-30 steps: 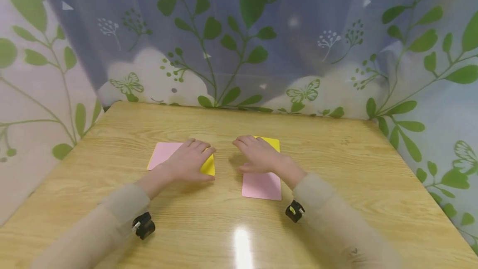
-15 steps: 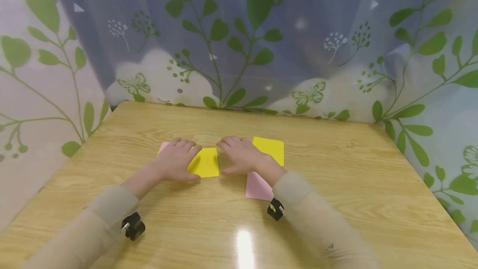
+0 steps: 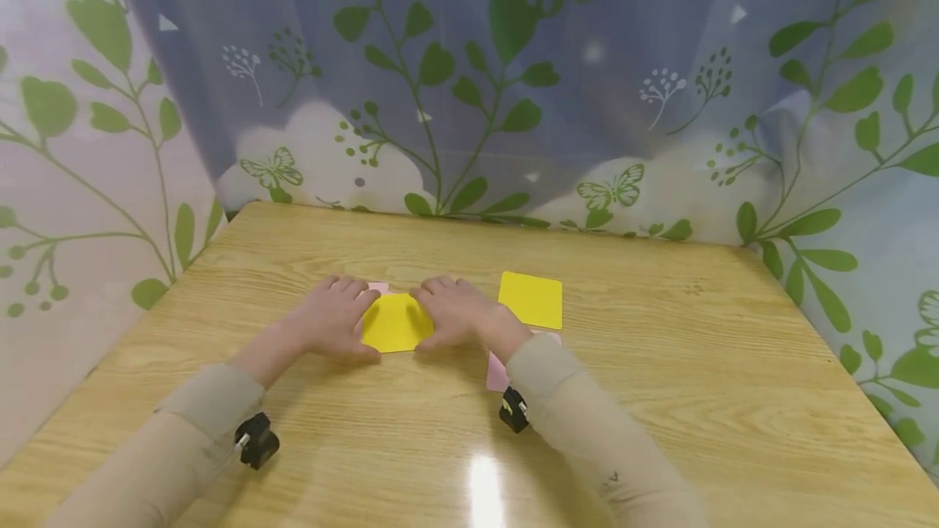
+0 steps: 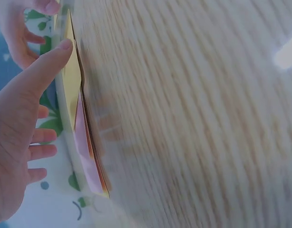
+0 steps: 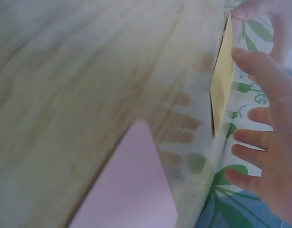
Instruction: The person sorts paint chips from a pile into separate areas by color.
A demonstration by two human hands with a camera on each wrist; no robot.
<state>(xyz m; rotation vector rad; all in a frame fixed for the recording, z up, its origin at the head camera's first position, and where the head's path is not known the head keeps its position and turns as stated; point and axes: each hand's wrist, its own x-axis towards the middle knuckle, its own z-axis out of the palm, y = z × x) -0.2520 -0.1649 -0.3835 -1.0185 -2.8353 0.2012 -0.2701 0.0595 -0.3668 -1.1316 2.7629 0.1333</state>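
A yellow square card (image 3: 398,324) lies between my two hands on top of a pink card (image 3: 377,287), which shows only at its far edge. My left hand (image 3: 330,320) is at the card's left side, and my right hand (image 3: 458,316) at its right; the fingers of both are loosely extended. In the left wrist view the thumb (image 4: 51,61) overlaps the yellow card (image 4: 71,78), with pink layers (image 4: 86,147) below it. Contact is hard to tell. In the right wrist view the thumb (image 5: 260,66) is close to the yellow card (image 5: 223,78).
To the right lies another yellow card (image 3: 531,300). Near it a pink card (image 3: 497,373) is partly hidden under my right forearm. The wooden table (image 3: 660,398) meets a patterned curtain (image 3: 469,104) at its far edge.
My right hand has moved left, off the right-hand cards, to the yellow card on the left. My left hand has shifted left, uncovering more of that card.
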